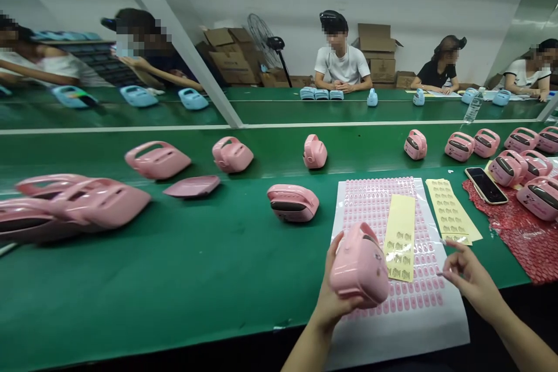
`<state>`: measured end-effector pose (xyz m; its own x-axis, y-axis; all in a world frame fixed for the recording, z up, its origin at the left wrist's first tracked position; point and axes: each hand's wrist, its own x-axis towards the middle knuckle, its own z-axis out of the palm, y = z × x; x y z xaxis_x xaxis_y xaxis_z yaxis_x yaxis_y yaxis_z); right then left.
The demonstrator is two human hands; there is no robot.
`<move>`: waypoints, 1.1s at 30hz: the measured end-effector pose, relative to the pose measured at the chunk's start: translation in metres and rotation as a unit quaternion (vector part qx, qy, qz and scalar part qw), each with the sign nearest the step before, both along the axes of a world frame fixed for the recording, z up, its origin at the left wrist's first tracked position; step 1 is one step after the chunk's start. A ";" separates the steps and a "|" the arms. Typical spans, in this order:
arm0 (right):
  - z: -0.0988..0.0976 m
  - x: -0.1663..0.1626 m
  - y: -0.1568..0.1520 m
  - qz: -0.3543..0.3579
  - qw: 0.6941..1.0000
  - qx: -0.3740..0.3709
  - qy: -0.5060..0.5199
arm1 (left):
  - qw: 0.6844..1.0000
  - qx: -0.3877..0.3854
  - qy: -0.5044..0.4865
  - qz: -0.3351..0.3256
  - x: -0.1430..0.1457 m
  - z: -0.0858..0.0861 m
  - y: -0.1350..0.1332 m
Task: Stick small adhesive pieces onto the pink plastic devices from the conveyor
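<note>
Stretching across the frame, a green table (174, 267) carries rows of pink shells (292, 202) while other people sit along its far side. Near its front edge lies a white sheet of pink stickers (410, 308), with a yellow backing strip (400, 238) on top. Above the sheet, the left hand (333, 296) is clamped around a pink casing (360, 264), tilted. The right hand (468, 276) hovers just beside it, fingertips pinched, apparently on a tiny sticker. Keeping the casing steady would likely help it land squarely.
</note>
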<state>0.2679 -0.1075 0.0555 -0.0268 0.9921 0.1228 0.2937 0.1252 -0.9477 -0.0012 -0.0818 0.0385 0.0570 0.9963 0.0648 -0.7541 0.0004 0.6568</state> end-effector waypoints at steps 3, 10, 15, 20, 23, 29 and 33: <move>0.047 -0.027 0.021 0.078 0.994 -0.033 0.075 | 0.997 -0.010 0.072 0.000 0.001 0.007 0.003; 0.092 -0.073 0.044 0.202 0.977 -0.067 0.000 | 0.939 0.128 0.315 -0.057 0.011 0.025 0.004; 0.091 -0.074 0.049 0.239 0.967 -0.078 -0.035 | 0.889 0.226 0.394 -0.060 0.011 0.025 0.006; 0.101 -0.073 0.052 0.268 0.951 -0.118 -0.094 | 0.814 0.307 0.487 -0.074 0.008 0.019 0.008; 0.103 -0.075 0.048 0.249 0.957 -0.111 -0.100 | 0.804 0.302 0.507 -0.073 0.005 0.018 0.008; 0.097 -0.081 0.039 0.201 0.968 -0.081 -0.127 | 0.831 0.237 0.497 -0.079 0.006 0.020 0.004; 0.084 -0.084 0.038 0.166 0.977 0.020 -0.132 | 0.860 0.194 0.466 -0.071 0.006 0.023 0.002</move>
<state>0.1840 -0.0693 0.1396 -0.3824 0.9178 0.1072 0.4643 0.2912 -0.8364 0.0047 -0.0793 0.0616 0.3839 0.8885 0.2515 0.0896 -0.3069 0.9475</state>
